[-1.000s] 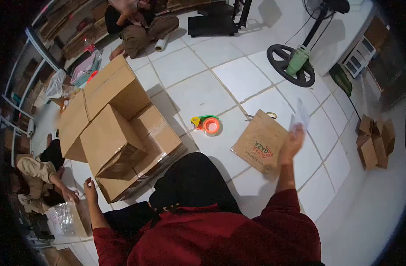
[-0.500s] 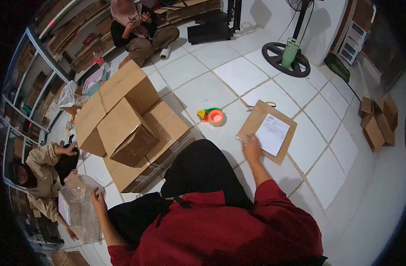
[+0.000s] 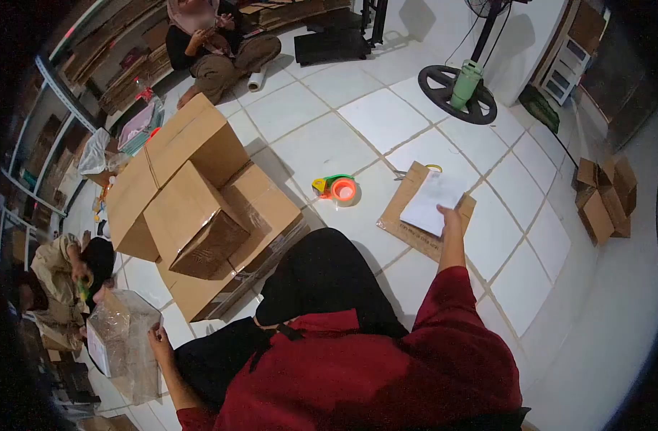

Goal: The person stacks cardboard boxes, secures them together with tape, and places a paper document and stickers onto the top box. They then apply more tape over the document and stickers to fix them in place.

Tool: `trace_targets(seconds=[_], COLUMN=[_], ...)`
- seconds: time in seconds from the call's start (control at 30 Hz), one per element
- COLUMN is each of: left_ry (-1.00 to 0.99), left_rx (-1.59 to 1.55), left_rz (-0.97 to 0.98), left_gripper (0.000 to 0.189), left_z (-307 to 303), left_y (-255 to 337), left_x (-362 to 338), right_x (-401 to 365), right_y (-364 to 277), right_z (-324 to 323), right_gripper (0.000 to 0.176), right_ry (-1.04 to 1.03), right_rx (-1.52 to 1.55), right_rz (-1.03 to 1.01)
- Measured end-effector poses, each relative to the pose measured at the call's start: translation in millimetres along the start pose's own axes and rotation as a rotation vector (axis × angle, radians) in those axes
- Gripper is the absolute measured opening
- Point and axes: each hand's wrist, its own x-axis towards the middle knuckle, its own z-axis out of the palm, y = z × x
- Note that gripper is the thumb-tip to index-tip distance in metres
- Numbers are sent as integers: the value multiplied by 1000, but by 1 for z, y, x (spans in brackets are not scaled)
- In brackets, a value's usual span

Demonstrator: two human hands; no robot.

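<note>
My right hand pinches the right edge of some white paper, which is raised slightly over a flat piece of cardboard on the floor. Far to the left, my left hand grips the edge of a box wrapped in clear plastic. An orange tape dispenser with yellow and green parts lies on the tiles in front of my knee. Scissors with a yellow handle are partly hidden behind the cardboard.
Large cardboard boxes are stacked left of my knee. A person in a beige top sits beside the wrapped box; another person sits at the back. A fan base and an open carton stand to the right.
My right hand has moved right and lifted the paper, whose printed side no longer shows. The co-worker's hands have left the wrapped box's near side, and one now holds something green and yellow.
</note>
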Motion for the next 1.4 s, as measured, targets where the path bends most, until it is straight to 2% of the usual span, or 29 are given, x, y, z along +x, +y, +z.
trace_targets(seconds=[0.03, 0.07, 0.13, 0.27, 0.33, 0.37, 0.4, 0.5, 0.53, 0.57, 0.6, 0.63, 0.67, 0.73, 0.77, 0.87, 0.93, 0.97, 1.0, 1.03, 1.1, 1.13, 1.17, 1.23, 1.27, 1.3, 1.33, 1.37, 1.4], left_ry=[-12, -23, -27, -45, -37, -36, -9, 10, 23, -9, 10, 4, 5, 10, 36, 58, 31, 38, 45, 49, 60, 82, 101, 84, 77, -19, -182, -369, -552], left_rx=[-24, -45, -4, 41, 39, 40, 4, -17, 33, 8, -66, -150, -128, -96, -103, -41, -7, -16, -48, -80, -188, -227, -269, -442, -599, -854, -988, -1052, -1109], left_rz=[-36, -76, -47, 8, -14, -30, -14, 3, 30, -39, -2, -139, -105, -117, -64, -116, -127, -128, -119, -97, -106, -62, -28, -32, -47, -6, -6, 88, 192], left_gripper=[22, 22, 22, 22, 22, 21, 21, 22, 22, 21, 21, 22, 21, 22, 23, 23, 24, 24, 23, 23, 21, 21, 21, 21, 21, 22, 26, 29, 32], left_z=[-1, -2, -5, -4, -3, -5, -3, -2, 2, 0, 8, 4, 4, 10, 8, -4, -7, -7, -5, -5, -4, -6, -8, -22, -23, -15, -30, -32, -33], left_y=[3, 5, 14, 18, 28, 30, 28, 29, 12, 23, 5, 30, 31, 16, 22, 42, 49, 48, 46, 46, 53, 59, 67, 108, 125, 133, 168, 187, 204], left_x=[-1, -3, -7, -7, -8, -11, -12, -13, -10, -11, -10, -14, -15, -14, -17, -21, -23, -24, -26, -21, -15, -8, -7, 1, 9, 18, 23, 31, 38], right_x=[-2, -28, -96, -101, -91, -88, -77, -128, -134, -124, -109, -86, -59, -84, -81, -29, -7, -72, -43, -49, -27, -23, -19, -64, -100, -139, -171, -199, -218], right_y=[-7, -33, -91, -59, -13, 15, 35, -15, -32, -24, -18, -7, 16, -4, 1, 44, 60, 24, 57, 51, 68, 60, 50, -4, -43, -81, -108, -128, -144], right_z=[9, 20, 33, 41, 42, 45, 45, 100, 124, 143, 166, 191, 213, 241, 249, 268, 274, 252, 245, 246, 238, 238, 237, 238, 237, 238, 242, 246, 252], right_gripper=[35, 35, 32, 21, 22, 28, 33, 41, 41, 37, 38, 44, 49, 54, 54, 38, 33, 35, 40, 48, 54, 57, 57, 57, 56, 55, 54, 54, 54], right_ry=[99, 96, 353, 233, 37, -67, -138, -144, -223, -254, -365, -499, -455, -505, -580, -566, -442, -452, -368, -457, -373, -391, -365, -262, -404, -539, -624, -714, -787], right_rx=[-177, -181, -942, -1165, -1478, -1612, -1682, -1577, -1501, -1304, -1027, -883, -921, -915, -844, -1122, -1373, -1579, -1560, -1418, -1297, -1088, -1094, -738, -529, -318, -161, -1, -52], right_rz=[-411, -409, -825, -809, -529, -552, -208, -371, -383, -628, -810, -939, -1214, -1250, -1335, -1010, -692, -844, -1017, -787, -833, -780, -785, -800, -649, -495, -630, -766, -909])
